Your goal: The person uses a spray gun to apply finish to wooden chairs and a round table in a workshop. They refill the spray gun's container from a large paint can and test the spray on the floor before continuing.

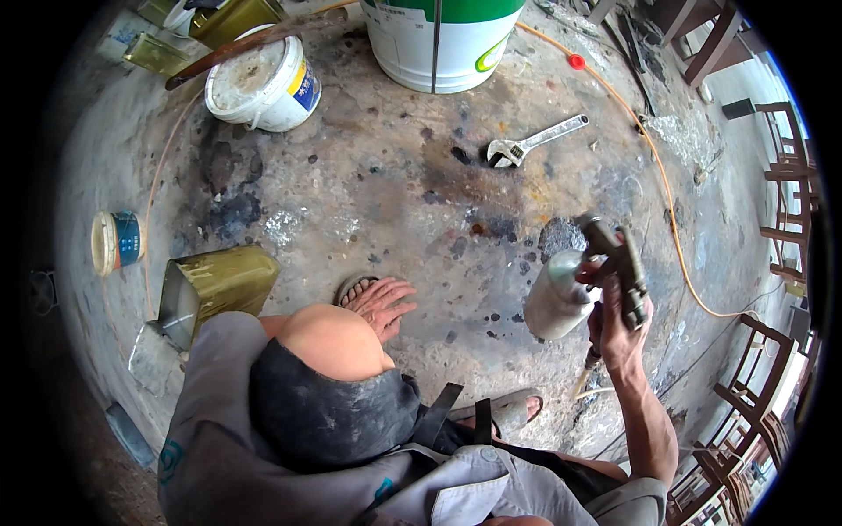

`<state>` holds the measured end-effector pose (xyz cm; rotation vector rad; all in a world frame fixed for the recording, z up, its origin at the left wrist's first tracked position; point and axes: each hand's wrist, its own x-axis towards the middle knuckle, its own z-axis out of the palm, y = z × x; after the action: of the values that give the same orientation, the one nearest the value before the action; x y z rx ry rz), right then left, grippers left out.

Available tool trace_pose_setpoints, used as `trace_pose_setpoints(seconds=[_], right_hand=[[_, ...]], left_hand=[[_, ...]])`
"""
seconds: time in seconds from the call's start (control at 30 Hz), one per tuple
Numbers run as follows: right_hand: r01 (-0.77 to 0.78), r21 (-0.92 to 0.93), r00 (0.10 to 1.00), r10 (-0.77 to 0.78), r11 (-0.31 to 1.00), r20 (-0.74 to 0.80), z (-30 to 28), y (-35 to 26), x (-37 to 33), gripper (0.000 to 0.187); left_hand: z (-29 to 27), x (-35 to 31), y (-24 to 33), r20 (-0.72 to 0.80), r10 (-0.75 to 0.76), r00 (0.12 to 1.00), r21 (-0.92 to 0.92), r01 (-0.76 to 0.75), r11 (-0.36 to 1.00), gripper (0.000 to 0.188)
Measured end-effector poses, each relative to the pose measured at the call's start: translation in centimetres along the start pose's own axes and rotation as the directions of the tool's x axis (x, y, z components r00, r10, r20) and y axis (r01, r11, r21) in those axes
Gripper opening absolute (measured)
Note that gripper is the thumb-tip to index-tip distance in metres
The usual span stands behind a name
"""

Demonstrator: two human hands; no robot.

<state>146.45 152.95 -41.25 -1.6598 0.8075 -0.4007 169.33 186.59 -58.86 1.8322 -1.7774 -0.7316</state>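
Note:
On the right, my right hand (621, 331) is wrapped round the handle of a metal spray gun (628, 267). A pale, round paint cup (556, 302) sits beside the gun, to its left, and looks attached to it; the joint is partly hidden by the fingers. A hose runs down from below the grip. My left hand (382, 303) is open in front of my bare knee, fingers spread and holding nothing, above my sandal. Ahead on the stained floor lies an adjustable wrench (537, 140), apart from both hands.
A large white and green bucket (438, 53) stands ahead. A smaller lidded bucket (260, 83) is left of it, with a long wooden stick across it. A gold tin can (224, 289) lies by my left knee. An orange hose (662, 171) curves along the right, near wooden chairs (785, 188).

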Motion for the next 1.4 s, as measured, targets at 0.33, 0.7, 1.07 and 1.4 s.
trace_pose_setpoints(seconds=[0.33,0.7,1.07,1.4], right_hand=[[-0.048,-0.038,0.998,0.05,0.998,0.04,1.0,-0.7,0.2,0.049],[0.014,-0.088,1.0,-0.013,0.996,0.006,0.6,1.6,0.2,0.053],[0.064,-0.221,0.888,0.045,0.973,0.457,4.7,-1.0,-4.3,0.054],[0.059,-0.225,0.855,0.067,0.973,0.515,4.4,-1.2,-4.1,0.057]], left_hand=[[0.3,-0.1,0.1,-0.02,-0.004,1.0,-0.008,0.004,1.0,0.049],[0.3,0.0,-0.3,-0.021,0.033,0.999,0.012,-0.033,0.999,0.049],[0.6,-0.5,-1.0,0.021,0.047,0.999,0.017,-0.047,0.999,0.05],[0.6,-0.3,-0.7,-0.002,0.05,0.999,0.023,-0.049,0.999,0.048]])
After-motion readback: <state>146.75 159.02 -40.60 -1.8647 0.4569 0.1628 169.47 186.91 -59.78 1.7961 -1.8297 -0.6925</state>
